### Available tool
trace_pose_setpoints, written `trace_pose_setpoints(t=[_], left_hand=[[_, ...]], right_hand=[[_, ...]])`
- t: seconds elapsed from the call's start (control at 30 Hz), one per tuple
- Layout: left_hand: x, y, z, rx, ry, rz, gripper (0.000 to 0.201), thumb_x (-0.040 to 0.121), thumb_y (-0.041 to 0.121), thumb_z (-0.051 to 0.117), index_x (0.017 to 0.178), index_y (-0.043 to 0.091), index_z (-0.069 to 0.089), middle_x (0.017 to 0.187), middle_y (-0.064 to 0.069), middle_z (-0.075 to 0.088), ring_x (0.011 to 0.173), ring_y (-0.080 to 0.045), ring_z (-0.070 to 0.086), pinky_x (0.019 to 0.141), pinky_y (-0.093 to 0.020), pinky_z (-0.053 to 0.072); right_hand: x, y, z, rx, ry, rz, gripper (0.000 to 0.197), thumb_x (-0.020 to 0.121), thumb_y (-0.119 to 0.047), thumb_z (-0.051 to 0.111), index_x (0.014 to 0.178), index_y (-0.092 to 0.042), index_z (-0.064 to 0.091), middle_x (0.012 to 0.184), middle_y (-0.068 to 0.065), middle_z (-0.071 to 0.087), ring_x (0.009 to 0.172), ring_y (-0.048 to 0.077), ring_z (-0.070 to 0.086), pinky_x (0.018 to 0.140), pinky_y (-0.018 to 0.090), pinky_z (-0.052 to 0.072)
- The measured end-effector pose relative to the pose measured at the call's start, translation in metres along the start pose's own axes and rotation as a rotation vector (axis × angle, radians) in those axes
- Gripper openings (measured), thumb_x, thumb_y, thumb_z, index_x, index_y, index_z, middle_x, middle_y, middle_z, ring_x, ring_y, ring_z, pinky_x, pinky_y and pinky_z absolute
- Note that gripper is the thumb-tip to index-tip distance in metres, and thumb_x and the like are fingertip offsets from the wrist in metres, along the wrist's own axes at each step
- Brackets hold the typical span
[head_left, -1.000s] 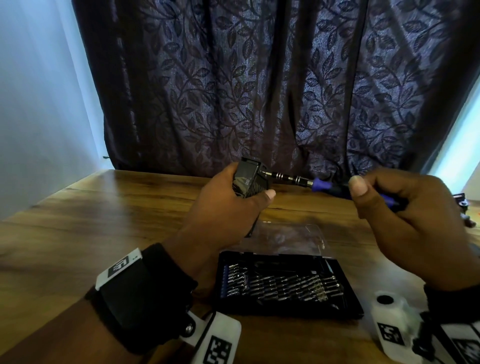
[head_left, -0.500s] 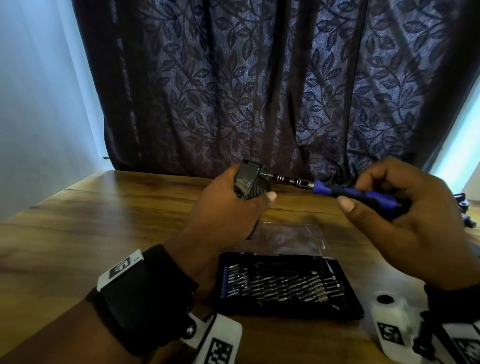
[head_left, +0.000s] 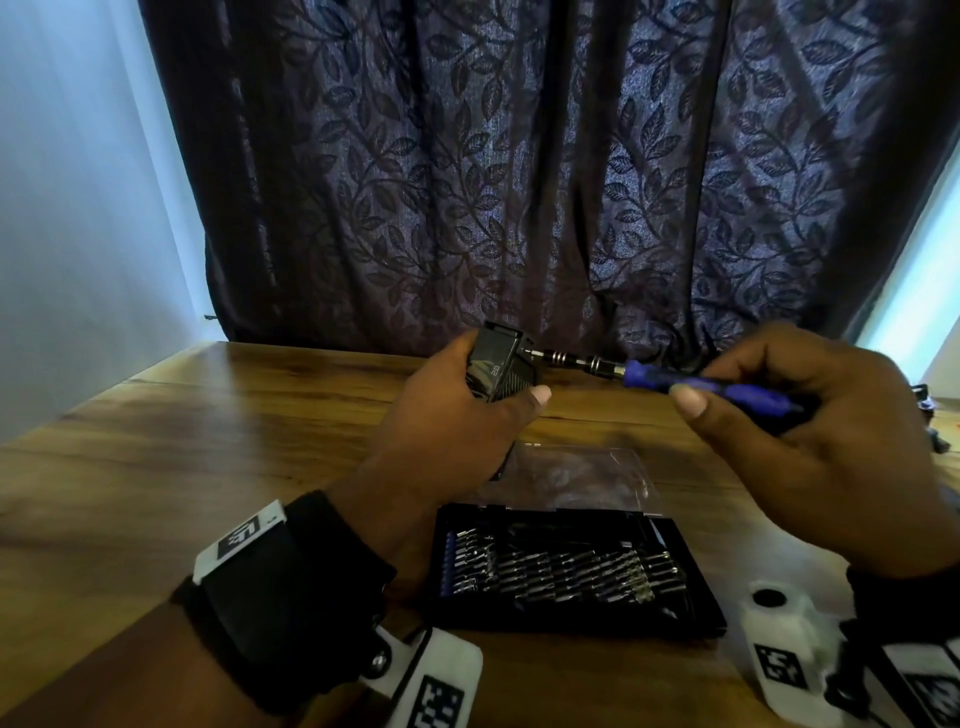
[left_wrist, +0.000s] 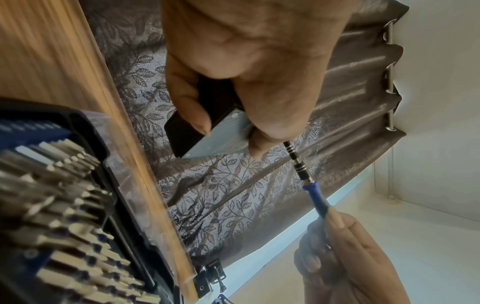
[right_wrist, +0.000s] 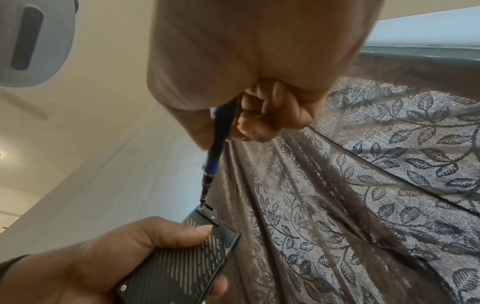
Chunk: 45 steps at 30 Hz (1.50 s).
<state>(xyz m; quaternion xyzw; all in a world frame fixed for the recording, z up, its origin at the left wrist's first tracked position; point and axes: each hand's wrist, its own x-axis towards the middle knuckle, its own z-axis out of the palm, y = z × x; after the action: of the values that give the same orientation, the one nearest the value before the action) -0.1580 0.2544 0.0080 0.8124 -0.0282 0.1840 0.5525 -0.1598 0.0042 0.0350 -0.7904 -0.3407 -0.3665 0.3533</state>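
screwdriver is pinched by right hand (tip on device left hand grips).

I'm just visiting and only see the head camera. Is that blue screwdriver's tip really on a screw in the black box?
Observer: Yes. In the right wrist view the screwdriver tip sits on a small screw at a corner of the end face of the black box.
Operator: Any more screws?
Observer: A second screw shows on that end face, clear of the tool.
Operator: What's underneath?
Observer: The left wrist view shows a pale plate on the underside, the left hand gripping the box around it.
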Motion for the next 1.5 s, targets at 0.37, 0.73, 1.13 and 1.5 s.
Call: trace_pose_setpoints(t=[0.37,0.73,1.13,1.5], left_hand=[[0.0005,-0.0014,-0.0005,-0.028,0.008,0.003,0.03,0.085,0.041,0.081,0.11,0.038,0.065,0.097,0.018,0.074,0.089,0.001,0.07,0.087,-0.035,0.061],[-0.0004,-0.0006,0.0008,-0.012,-0.003,0.004,0.032,0.086,0.041,0.081,0.113,0.036,0.064,0.098,0.018,0.073,0.089,0.001,0.069,0.086,-0.03,0.06],[-0.0004,-0.0021,0.0,0.025,-0.024,0.012,0.034,0.088,0.041,0.079,0.117,0.035,0.064,0.099,0.014,0.074,0.09,-0.004,0.07,0.083,-0.032,0.061],[0.0002,0.0015,0.0027,-0.168,0.003,-0.083,0.02,0.087,0.033,0.082,0.102,0.034,0.07,0.09,0.012,0.077,0.083,-0.005,0.073,0.074,-0.028,0.061]], right_hand=[[0.0015,-0.0013,0.0,0.0,-0.002,-0.018,0.028,0.087,-0.046,0.066,0.079,-0.019,0.067,0.068,-0.002,0.06,0.061,0.011,0.056,0.053,0.008,0.035],[-0.0008,-0.0004,0.0003,0.028,-0.012,0.015,0.014,0.08,-0.029,0.076,0.083,-0.02,0.066,0.081,-0.007,0.062,0.061,0.002,0.054,0.056,0.004,0.035],[0.0016,0.0026,0.0014,-0.04,0.047,-0.018,0.041,0.1,-0.038,0.058,0.061,-0.024,0.06,0.049,0.001,0.051,0.051,0.019,0.051,0.047,0.026,0.034],[0.0011,0.0049,-0.0019,-0.144,0.102,-0.054,0.04,0.098,-0.036,0.062,0.065,-0.016,0.068,0.052,-0.003,0.051,0.048,0.016,0.048,0.049,0.027,0.034]])
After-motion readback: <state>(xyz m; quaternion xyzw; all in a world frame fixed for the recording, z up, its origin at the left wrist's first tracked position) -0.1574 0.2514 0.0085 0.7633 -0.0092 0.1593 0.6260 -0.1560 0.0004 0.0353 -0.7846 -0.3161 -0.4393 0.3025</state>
